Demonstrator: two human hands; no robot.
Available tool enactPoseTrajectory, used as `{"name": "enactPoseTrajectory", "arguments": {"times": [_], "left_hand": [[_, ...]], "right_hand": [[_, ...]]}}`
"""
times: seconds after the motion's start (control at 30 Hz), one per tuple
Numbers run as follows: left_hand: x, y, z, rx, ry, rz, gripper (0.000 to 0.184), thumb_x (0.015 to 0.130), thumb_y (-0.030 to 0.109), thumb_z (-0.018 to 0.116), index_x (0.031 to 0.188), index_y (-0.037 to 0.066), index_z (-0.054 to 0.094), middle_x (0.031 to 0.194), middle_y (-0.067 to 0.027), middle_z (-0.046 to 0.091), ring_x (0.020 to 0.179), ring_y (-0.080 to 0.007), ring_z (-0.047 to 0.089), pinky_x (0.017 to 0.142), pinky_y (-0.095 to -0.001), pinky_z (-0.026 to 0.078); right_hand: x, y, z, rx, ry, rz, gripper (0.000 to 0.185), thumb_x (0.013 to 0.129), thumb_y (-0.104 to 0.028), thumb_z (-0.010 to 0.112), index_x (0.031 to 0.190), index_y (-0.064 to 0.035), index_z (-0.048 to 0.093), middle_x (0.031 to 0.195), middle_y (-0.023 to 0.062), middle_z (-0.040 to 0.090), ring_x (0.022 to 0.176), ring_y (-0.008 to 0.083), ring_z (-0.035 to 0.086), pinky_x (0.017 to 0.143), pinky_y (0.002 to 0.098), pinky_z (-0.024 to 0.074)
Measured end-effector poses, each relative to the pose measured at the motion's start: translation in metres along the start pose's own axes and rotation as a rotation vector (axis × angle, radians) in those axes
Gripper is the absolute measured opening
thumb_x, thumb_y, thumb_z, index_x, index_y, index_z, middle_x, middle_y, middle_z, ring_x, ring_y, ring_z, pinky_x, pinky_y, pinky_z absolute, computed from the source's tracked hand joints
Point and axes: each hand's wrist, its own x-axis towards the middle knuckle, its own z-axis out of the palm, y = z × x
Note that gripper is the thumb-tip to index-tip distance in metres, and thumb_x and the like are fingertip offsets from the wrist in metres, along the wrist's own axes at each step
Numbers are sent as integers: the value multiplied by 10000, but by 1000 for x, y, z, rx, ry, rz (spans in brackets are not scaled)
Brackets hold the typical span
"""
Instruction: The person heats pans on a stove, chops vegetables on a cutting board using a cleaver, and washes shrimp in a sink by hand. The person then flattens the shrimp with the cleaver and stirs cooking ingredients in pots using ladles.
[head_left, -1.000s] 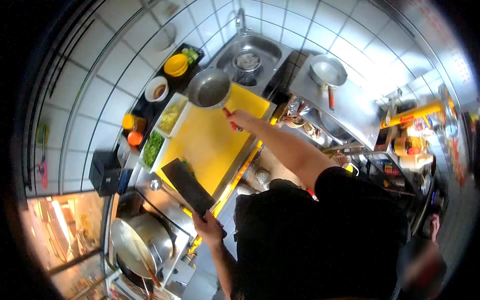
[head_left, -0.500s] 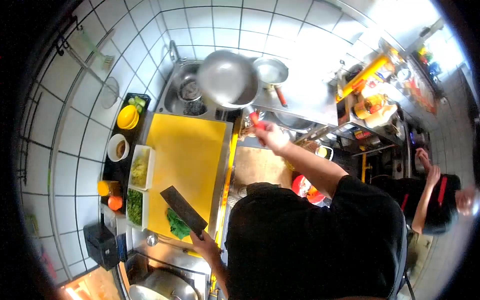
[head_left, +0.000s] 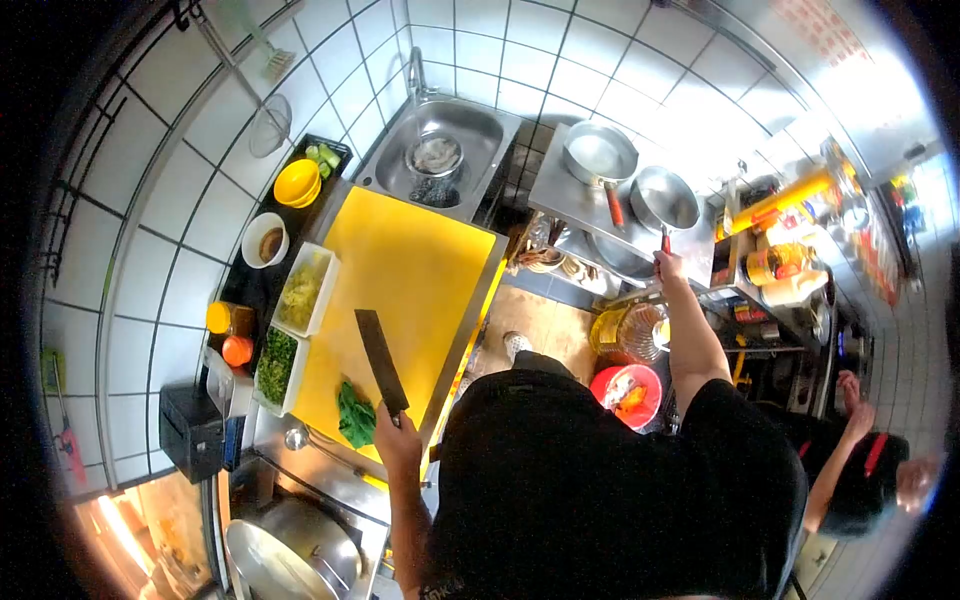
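The left hand (head_left: 398,442) grips a cleaver (head_left: 380,362) over the board (head_left: 410,260), near greens (head_left: 354,416); the right hand (head_left: 669,266), fingers curled, grips a pan (head_left: 664,200) at the table (head_left: 560,196) right of the board.

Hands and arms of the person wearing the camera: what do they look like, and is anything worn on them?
The left hand and right hand are human, with no gloves visible. The right sleeve is short and black, matching the black top, and leaves the forearm uncovered. The left sleeve's edge can't be made out.
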Motion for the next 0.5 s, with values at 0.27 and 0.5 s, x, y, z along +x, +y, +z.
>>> {"name": "enactPoseTrajectory", "arguments": {"times": [0.27,0.5], "left_hand": [[44,13,15,397,19,76,548,890,174,560,1403,11,455,1099,-243,632,947,-435,643,784,-507,538],[99,0,44,794,-59,30,627,888,151,593,1486,69,420,1141,-170,586,1046,-349,608,733,-423,557]], "right_hand": [[11,-36,12,-703,593,-333,438,860,-298,753,1175,-6,662,1114,210,671,1032,341,651,912,425,517],[-70,-208,131,-575,109,-1014,268,907,-204,695,1107,-26,701,1182,163,682,1106,353,627,981,415,491]]}}
